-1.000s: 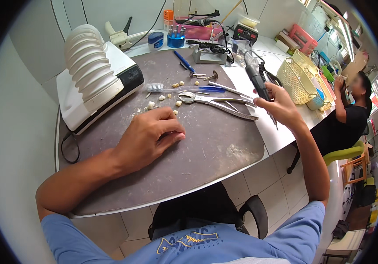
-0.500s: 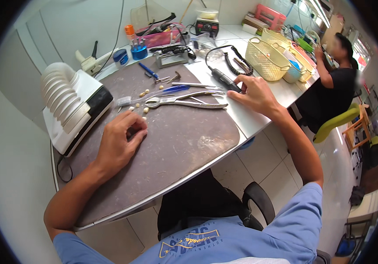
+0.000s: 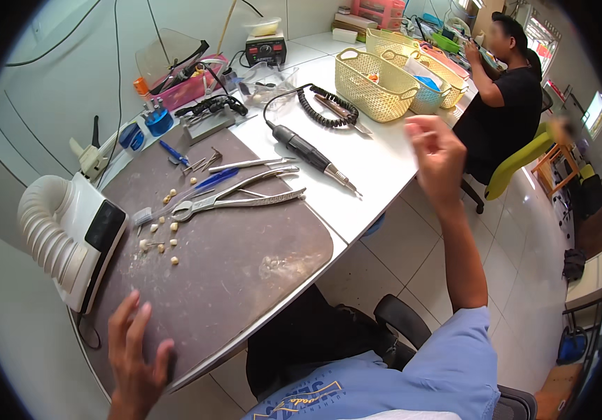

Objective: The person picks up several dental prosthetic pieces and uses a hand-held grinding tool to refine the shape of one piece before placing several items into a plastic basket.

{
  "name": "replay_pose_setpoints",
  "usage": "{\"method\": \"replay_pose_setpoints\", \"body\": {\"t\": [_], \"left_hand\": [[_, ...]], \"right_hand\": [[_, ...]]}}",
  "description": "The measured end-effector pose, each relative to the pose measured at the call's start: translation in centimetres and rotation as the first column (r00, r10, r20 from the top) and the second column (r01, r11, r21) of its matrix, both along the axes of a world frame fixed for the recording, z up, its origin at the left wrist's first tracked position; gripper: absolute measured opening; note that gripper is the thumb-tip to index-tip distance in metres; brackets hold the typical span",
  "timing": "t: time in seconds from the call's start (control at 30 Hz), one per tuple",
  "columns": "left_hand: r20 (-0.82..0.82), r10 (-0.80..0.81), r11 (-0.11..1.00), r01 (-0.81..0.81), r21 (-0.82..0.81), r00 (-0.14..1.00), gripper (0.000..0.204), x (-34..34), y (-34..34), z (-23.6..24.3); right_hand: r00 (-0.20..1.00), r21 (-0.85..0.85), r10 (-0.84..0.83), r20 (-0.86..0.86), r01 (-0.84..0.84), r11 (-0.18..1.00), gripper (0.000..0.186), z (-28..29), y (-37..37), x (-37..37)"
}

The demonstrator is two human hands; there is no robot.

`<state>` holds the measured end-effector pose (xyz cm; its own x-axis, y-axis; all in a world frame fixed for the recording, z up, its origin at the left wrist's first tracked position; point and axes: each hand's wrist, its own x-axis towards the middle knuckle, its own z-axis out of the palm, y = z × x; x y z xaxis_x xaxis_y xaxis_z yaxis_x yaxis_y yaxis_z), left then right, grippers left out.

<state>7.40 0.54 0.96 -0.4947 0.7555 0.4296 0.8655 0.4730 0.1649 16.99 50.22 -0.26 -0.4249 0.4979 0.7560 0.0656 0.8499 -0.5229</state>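
Observation:
My left hand [image 3: 135, 353] hovers over the near left edge of the grey mat [image 3: 245, 259], fingers spread and holding nothing. My right hand [image 3: 437, 157] is raised beyond the table's right edge; its fingers look curled but are smeared by motion, so its contents cannot be made out. Between the hands, a black rotary handpiece [image 3: 308, 154] with a coiled cord lies on the white tabletop, its thin tip pointing toward me. Metal pliers [image 3: 241, 192] rest across the mat's edge. Left of them are several small tooth-like pieces [image 3: 174, 260] and a clear-handled brush [image 3: 143, 215].
A white dust collector [image 3: 94, 234] with a ribbed hose stands at the left. Behind are a blue bur holder [image 3: 159, 122], a pink basket [image 3: 175, 92] and a control box [image 3: 266, 52]. Yellow baskets [image 3: 374, 87] stand at the right, near a seated person [image 3: 507, 105].
My right hand has let go of the handpiece and lifted away to the right. My left hand has drawn back toward me from the small pieces and spread its fingers. The view has shifted.

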Motion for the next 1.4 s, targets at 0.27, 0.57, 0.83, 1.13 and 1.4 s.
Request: {"method": "replay_pose_setpoints", "body": {"t": [0.27, 0.57, 0.83, 1.13, 1.4], "left_hand": [[0.01, 0.467, 0.863, -0.458, 0.214, 0.884, 0.05, 6.7, -5.5, -7.2], [-0.457, 0.656, 0.741, -0.395, 0.543, 0.601, 0.048, 5.4, -5.0, -10.0], [-0.442, 0.699, 0.698, -0.404, 0.591, 0.562, 0.054, 5.5, -4.6, -10.5], [-0.212, 0.852, 0.449, -0.458, 0.768, 0.479, 0.062, 4.9, -3.5, -11.8], [-0.09, 0.852, 0.383, -0.496, 0.779, 0.517, 0.08, 5.2, -4.6, -12.4]], "right_hand": [[0.892, -0.663, -0.43, -0.139, 0.238, 0.709, 0.061, -10.5, 25.1, 3.9], [0.872, -0.828, 0.025, -0.488, -0.472, 0.303, 0.064, -11.5, 25.0, -0.2], [0.874, -0.82, 0.055, -0.484, -0.474, 0.322, 0.064, -12.5, 26.2, 0.3], [0.837, -0.801, 0.063, -0.543, -0.539, 0.261, 0.062, -12.5, 25.4, 0.6], [0.799, -0.772, 0.021, -0.601, -0.588, 0.241, 0.051, -14.9, 27.6, 0.3]]}}
